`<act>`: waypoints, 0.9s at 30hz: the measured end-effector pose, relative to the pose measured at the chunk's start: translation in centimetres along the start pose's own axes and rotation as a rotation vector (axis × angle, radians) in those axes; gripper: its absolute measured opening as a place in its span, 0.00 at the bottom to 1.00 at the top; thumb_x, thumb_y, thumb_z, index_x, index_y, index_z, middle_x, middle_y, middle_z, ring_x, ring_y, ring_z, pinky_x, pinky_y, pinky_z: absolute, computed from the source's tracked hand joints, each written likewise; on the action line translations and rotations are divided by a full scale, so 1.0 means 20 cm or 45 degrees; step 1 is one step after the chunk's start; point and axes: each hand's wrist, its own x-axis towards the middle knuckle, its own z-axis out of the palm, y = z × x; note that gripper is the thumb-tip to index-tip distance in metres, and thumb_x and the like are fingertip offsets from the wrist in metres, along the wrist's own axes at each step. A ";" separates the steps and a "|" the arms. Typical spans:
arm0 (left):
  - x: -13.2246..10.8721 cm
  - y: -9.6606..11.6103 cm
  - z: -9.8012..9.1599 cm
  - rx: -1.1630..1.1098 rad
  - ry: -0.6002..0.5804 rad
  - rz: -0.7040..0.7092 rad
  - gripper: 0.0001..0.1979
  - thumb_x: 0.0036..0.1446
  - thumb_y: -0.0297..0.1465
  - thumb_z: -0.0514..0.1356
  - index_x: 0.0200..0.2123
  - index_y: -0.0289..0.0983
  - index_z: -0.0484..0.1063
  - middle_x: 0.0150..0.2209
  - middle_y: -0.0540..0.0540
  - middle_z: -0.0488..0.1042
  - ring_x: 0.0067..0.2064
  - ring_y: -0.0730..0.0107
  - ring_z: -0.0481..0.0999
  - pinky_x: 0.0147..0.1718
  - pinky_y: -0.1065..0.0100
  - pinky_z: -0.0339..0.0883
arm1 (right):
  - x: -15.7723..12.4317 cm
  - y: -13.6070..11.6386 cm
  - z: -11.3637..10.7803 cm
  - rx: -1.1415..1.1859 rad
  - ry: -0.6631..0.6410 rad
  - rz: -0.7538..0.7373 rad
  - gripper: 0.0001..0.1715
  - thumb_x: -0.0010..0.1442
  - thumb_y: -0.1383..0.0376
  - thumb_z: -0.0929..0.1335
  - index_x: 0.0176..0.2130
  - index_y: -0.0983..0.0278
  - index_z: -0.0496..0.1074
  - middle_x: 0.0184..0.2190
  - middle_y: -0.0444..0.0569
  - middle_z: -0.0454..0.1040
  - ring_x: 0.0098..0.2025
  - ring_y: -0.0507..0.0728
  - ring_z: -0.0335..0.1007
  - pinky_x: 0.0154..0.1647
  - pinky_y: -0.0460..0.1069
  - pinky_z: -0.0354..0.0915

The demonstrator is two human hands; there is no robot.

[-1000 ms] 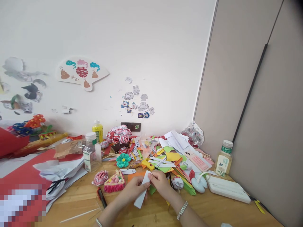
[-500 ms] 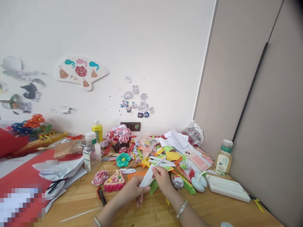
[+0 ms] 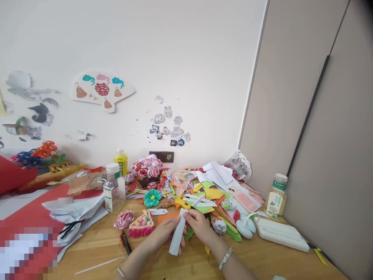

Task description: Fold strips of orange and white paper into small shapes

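A narrow white paper strip (image 3: 177, 235) slants between my hands, its lower end hanging toward the table's front. My left hand (image 3: 167, 232) grips its left edge, thumb near the top and other fingers partly hidden behind it. At the strip's upper right, my right hand (image 3: 198, 225) pinches the edge between thumb and fingers. An orange sheet (image 3: 163, 217) lies just behind my left hand. Beyond the hands are a yellow glue gun (image 3: 183, 203) and a heap of coloured paper strips (image 3: 214, 193).
Left of my hands are a pink cake-slice craft (image 3: 142, 224), a rolled paper rose (image 3: 124, 219) and a black-and-red pen (image 3: 126, 242). To the right stand a white box (image 3: 281, 234) and a capped bottle (image 3: 275, 198). A clear bottle (image 3: 112, 188) is at the back left.
The white strip now hangs lower and steeper, with more of its length showing. My left hand has shifted up along it, and both hands are closer together near its top.
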 end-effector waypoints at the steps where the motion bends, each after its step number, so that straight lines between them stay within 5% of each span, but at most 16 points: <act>1: 0.00 0.00 0.00 0.008 0.024 0.006 0.22 0.50 0.48 0.45 0.26 0.34 0.64 0.20 0.45 0.74 0.19 0.69 0.72 0.16 0.73 0.59 | 0.00 0.00 0.00 0.016 0.002 -0.001 0.20 0.53 0.52 0.60 0.22 0.65 0.63 0.16 0.41 0.58 0.20 0.49 0.54 0.21 0.44 0.51; 14: 0.01 0.03 -0.01 0.173 0.135 0.123 0.20 0.43 0.47 0.55 0.30 0.35 0.65 0.24 0.51 0.70 0.24 0.71 0.72 0.20 0.73 0.63 | 0.00 -0.05 0.02 0.243 -0.005 0.037 0.18 0.51 0.53 0.63 0.30 0.66 0.66 0.22 0.43 0.63 0.22 0.49 0.57 0.22 0.43 0.55; 27: 0.00 0.04 -0.02 0.134 0.157 0.116 0.22 0.46 0.48 0.51 0.31 0.33 0.68 0.25 0.48 0.70 0.27 0.69 0.72 0.23 0.70 0.65 | -0.01 -0.11 0.01 0.394 0.002 0.112 0.16 0.51 0.55 0.64 0.30 0.66 0.66 0.21 0.42 0.63 0.21 0.48 0.56 0.23 0.43 0.54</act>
